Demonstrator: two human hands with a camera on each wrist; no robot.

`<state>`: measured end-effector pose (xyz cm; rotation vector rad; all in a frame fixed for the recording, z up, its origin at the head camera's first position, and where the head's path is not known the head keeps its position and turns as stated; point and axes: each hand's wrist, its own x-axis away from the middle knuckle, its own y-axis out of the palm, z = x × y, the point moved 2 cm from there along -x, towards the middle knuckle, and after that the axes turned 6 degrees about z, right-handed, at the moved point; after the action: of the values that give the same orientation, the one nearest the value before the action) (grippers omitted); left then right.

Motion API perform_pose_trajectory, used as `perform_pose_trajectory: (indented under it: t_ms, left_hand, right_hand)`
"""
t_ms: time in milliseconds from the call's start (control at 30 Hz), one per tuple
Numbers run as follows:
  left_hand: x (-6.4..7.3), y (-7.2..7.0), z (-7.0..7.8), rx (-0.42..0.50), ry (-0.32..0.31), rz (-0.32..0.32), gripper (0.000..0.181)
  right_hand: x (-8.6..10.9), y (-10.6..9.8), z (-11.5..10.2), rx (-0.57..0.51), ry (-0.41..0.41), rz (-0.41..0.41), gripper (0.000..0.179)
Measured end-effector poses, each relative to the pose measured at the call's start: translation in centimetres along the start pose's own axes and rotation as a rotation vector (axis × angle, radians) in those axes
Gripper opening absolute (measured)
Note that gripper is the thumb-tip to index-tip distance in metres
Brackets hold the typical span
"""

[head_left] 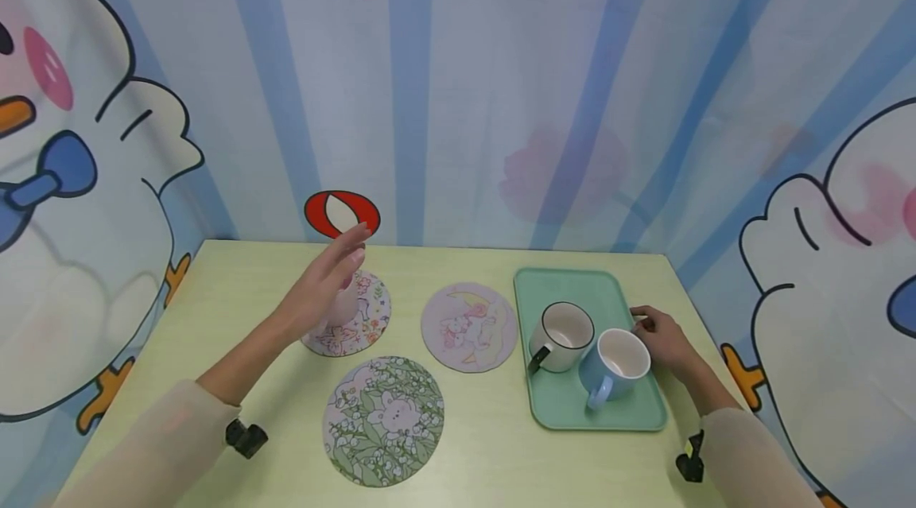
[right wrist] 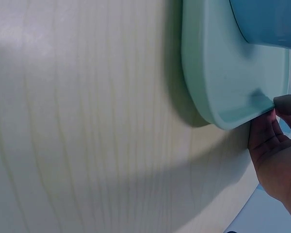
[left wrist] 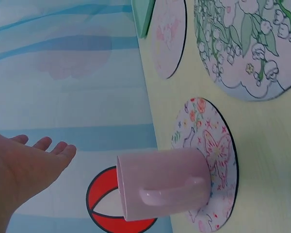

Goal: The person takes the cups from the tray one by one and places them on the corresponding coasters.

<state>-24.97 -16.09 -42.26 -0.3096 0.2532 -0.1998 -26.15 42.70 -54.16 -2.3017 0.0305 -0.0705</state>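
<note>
My left hand (head_left: 320, 287) hovers with straight fingers, apart from a pink mug (left wrist: 162, 182). That mug stands upright on a round flowered mat (head_left: 376, 311); in the head view the hand hides much of it. At the right, my right hand (head_left: 664, 339) pinches the edge of a green tray (head_left: 572, 285), thumb on the rim and fingers against the outside, as the right wrist view shows. On the tray are a white mug (head_left: 556, 350) with a dark rim and a blue mug (head_left: 595, 374) with a white inside, side by side.
Between the left hand and the tray lies a round lilac mat (head_left: 468, 327). A larger green leafy mat (head_left: 382, 422) with a white rabbit-like face lies nearer the front. Behind the pale yellow table (head_left: 494, 460) hangs a blue striped cloth (head_left: 472, 95) with cartoon ducks.
</note>
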Motion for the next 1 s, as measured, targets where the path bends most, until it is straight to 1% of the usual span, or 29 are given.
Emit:
perform_pose_trajectory:
  t_ms: [100, 200, 267, 400, 567, 700, 833, 933, 1000]
  left_hand:
    - [-0.2, 0.7, 0.2, -0.011, 0.011, 0.002, 0.058]
    - [-0.4, 1.5, 0.4, -0.014, 0.024, -0.013, 0.058]
    - [-0.5, 2.0, 0.6, 0.005, 0.035, -0.04, 0.059]
    - [-0.5, 3.0, 1.1, 0.048, 0.031, -0.101, 0.061]
    - [-0.5, 3.9, 1.5, 0.047, 0.021, -0.142, 0.064]
    - [-0.6, 4.7, 1.5, 0.036, 0.029, -0.168, 0.064]
    - [-0.4, 5.9, 1.3, 0.006, 0.01, -0.209, 0.064]
    - [-0.3, 7.0, 1.0, 0.019, 0.007, -0.24, 0.065]
    - [-0.4, 7.7, 0.8, 0.048, 0.018, -0.26, 0.064]
  right_hand:
    - [0.0, 0.0, -0.1, 0.0, -0.002, -0.004, 0.042]
    - [0.0, 0.0, -0.1, 0.0, 0.003, -0.003, 0.042]
    - [0.1, 0.0, -0.2, 0.0, -0.002, -0.005, 0.042]
    - [0.1, 0.0, -0.3, -0.003, -0.005, 0.001, 0.041]
    - [0.1, 0.0, -0.4, -0.01, -0.012, 0.01, 0.041]
    - [0.1, 0.0, -0.4, -0.01, -0.021, 0.016, 0.041]
    - [0.1, 0.0, -0.1, -0.006, -0.022, 0.013, 0.041]
    - [0.0, 0.1, 0.1, 0.0, -0.019, 0.01, 0.041]
    - [0.0, 0.1, 0.2, -0.001, -0.018, 0.009, 0.041]
